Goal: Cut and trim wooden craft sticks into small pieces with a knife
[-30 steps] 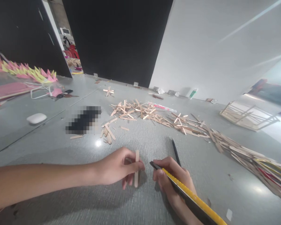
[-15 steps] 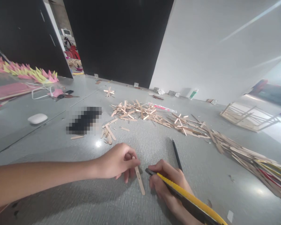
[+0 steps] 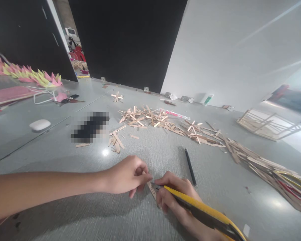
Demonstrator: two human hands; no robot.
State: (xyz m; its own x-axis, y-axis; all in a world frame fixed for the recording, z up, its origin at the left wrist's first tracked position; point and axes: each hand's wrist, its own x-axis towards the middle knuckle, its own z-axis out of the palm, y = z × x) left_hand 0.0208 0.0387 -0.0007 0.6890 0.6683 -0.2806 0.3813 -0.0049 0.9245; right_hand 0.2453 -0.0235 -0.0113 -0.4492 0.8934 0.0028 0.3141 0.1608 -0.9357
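Observation:
Between thumb and fingers, my left hand (image 3: 131, 175) pinches the upper end of a flat wooden craft stick (image 3: 152, 190), which slants down to the right. A small outlined slot shape shows on the stick's face. My right hand (image 3: 175, 194) is closed around a yellow and black utility knife (image 3: 198, 206). The knife's tip is at the stick, just beside my left thumb; whether the blade bites into the wood I cannot tell. My right fingers cover the stick's lower end. A black pen (image 3: 190, 167) lies on the grey surface beyond my right hand.
Loose craft sticks and star-shaped stick pieces (image 3: 140, 117) lie in a pile ahead, running into a long heap of strips (image 3: 253, 160) at right. A small stick frame (image 3: 268, 125) stands far right. A white case (image 3: 40, 125) and a pixelated dark object (image 3: 90, 127) sit left.
My right hand has brought the knife leftward against the stick, and its fingers now overlap the stick's lower end. The stick's slant has shifted slightly in my left hand.

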